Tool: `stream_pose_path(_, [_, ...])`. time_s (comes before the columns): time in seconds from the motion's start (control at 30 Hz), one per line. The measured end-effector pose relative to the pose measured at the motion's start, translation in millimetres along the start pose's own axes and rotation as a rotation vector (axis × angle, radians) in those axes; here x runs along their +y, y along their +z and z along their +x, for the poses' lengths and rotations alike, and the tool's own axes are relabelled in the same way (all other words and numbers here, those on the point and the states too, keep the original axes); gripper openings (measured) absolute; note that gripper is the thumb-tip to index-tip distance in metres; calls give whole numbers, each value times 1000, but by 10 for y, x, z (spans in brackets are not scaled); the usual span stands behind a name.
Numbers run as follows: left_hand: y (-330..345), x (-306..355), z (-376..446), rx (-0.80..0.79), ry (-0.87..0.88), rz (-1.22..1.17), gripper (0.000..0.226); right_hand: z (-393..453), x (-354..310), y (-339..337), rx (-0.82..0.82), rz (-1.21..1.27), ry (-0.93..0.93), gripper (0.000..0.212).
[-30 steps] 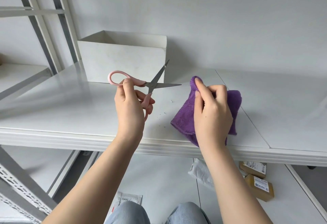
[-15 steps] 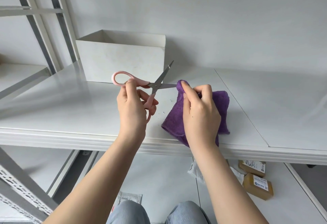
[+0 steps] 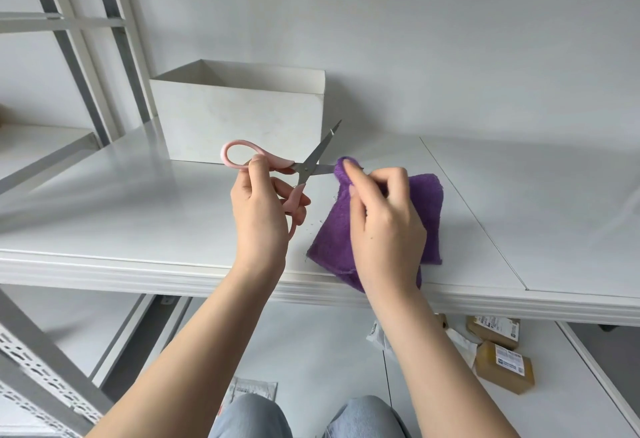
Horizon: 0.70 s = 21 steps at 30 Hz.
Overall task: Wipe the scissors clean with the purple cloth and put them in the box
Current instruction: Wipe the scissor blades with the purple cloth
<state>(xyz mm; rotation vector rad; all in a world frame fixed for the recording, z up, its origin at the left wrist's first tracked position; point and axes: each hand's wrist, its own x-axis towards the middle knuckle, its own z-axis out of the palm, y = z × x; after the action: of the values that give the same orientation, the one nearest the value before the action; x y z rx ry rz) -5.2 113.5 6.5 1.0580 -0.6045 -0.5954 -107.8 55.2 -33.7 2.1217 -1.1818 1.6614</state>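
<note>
With our left hand (image 3: pixel 258 216) gripping the open scissors (image 3: pixel 304 169) and our right hand (image 3: pixel 381 226) pinching the purple cloth (image 3: pixel 427 216) over one blade, a slip could nick fingers.

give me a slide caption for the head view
Left hand holds open pink scissors while right hand pinches the purple cloth over one blade, white box behind.

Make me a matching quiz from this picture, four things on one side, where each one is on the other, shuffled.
Things:
1. scissors
2. cloth
3. box
4. parcels

Places:
A. on the lower shelf
B. in the right hand
C. at the back of the table
D. in the left hand

Pairs: 1-D, 2-B, 3-C, 4-A
</note>
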Motion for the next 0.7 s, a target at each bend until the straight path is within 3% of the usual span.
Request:
stream_pose_path(0.43, [-33,-18,20,28,-4,3,25,36,208,43,-4,-108,115,34])
stream_pose_path(0.7, [-11,-16,8,15,-2,-10,26,1,68,77,-15,-126,-49,35])
